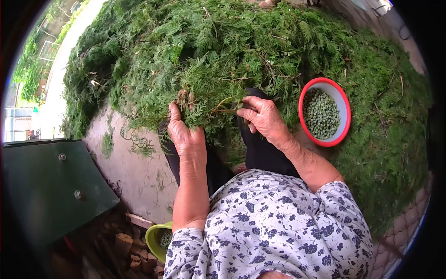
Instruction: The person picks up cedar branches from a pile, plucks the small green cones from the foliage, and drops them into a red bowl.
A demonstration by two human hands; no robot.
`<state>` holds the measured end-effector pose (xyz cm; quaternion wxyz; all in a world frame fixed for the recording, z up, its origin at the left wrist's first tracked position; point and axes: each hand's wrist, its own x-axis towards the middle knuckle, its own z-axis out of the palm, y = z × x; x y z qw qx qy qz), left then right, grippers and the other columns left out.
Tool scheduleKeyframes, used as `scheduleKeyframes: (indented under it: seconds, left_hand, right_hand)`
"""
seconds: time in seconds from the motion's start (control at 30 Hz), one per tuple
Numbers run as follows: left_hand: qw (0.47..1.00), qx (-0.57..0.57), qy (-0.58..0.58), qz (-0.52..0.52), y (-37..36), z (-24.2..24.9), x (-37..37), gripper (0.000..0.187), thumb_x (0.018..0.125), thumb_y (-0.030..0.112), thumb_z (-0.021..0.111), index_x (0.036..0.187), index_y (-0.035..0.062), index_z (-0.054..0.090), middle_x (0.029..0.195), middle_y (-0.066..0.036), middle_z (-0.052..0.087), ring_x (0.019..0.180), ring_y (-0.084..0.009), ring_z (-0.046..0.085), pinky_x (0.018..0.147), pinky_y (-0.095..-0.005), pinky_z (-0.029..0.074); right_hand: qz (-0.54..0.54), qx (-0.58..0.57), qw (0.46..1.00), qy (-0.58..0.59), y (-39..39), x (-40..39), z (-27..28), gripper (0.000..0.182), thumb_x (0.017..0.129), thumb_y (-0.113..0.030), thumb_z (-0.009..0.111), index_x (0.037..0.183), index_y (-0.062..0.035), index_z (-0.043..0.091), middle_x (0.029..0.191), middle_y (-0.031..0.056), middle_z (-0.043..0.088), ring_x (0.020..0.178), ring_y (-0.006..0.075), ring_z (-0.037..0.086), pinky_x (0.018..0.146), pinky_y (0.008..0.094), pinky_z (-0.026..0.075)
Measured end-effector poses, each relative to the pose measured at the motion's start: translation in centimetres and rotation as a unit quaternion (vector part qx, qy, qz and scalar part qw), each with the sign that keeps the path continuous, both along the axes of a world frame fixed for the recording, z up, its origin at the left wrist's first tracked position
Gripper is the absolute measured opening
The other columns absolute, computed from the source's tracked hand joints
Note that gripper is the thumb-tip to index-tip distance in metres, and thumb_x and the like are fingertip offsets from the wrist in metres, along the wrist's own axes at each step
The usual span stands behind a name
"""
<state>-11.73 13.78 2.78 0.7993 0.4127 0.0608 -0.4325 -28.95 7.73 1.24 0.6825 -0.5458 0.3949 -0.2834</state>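
My left hand (186,137) is closed around the stems of a bunch of green conifer sprigs (204,86), held above my knees. To its right, my right hand (265,117) pinches a thin brownish twig (224,105) at the edge of that bunch. The leafy sprigs hide some of the left fingers, and they blend into the greenery behind. Beside my right hand stands a red-rimmed bowl (347,122) holding many small round green cones (320,114).
A large heap of cut conifer branches (153,51) spreads ahead and to the right. At lower left are a dark green metal panel (51,186), chopped wood (123,242) and a yellow-green bucket (153,239) with more green cones inside. Concrete floor (134,181) shows at left.
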Motion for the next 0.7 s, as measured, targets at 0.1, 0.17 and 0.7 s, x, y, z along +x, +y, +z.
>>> scheduleKeyframes:
  seconds: [0.1,0.17,0.7]
  left_hand:
    - [0.999,-0.039,0.003,-0.001,0.2,-0.8,0.3,0.03,0.092,0.03,0.046,0.11,0.0068,0.054,0.106,-0.004,0.058,0.092,-0.0175,0.058,0.081,-0.0321,0.049]
    - [0.997,-0.065,0.028,0.028,0.1,-0.9,-0.2,0.018,0.09,0.024,0.05,0.099,0.0092,0.055,0.103,-0.004,0.059,0.092,-0.0175,0.057,0.083,-0.0333,0.048]
    - [0.974,-0.189,-0.033,-0.123,-0.4,-0.2,-4.6,0.013,0.09,0.013,0.049,0.102,0.009,0.049,0.109,-0.008,0.055,0.104,-0.0226,0.054,0.094,-0.0349,0.041]
  right_hand:
    - [-0.029,0.0,0.999,-0.035,0.1,-0.2,-0.7,0.028,0.078,-0.009,0.065,0.1,0.0068,0.056,0.065,0.0023,0.057,0.044,0.0043,0.047,0.04,0.0191,0.037]
    - [-0.053,0.01,0.997,-0.058,0.6,-0.2,-0.4,0.023,0.078,-0.009,0.065,0.094,0.0055,0.057,0.066,0.0027,0.058,0.045,0.0055,0.049,0.04,0.0192,0.038]
    - [-0.219,0.23,0.919,-0.232,-1.2,-4.1,-1.7,0.014,0.079,-0.015,0.066,0.081,-0.0065,0.055,0.069,0.0036,0.058,0.052,0.0114,0.053,0.042,0.0243,0.041]
